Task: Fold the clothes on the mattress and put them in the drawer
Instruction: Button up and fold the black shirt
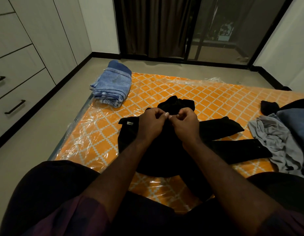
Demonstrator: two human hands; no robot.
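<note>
On the mattress (207,92), my left grip (153,123) and right grip (183,123) both pinch one black garment (221,128); one folded denim stack (112,84) and one grey garment (273,138) lie apart.

open mattress (190,92) beyond the black garment (165,150); folded jeans (112,86) (left corner) and clothes heap (275,138) flank it.

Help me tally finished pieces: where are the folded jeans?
In the head view, the folded jeans sit on the far left corner of the mattress, beyond and left of the black garment.
</note>
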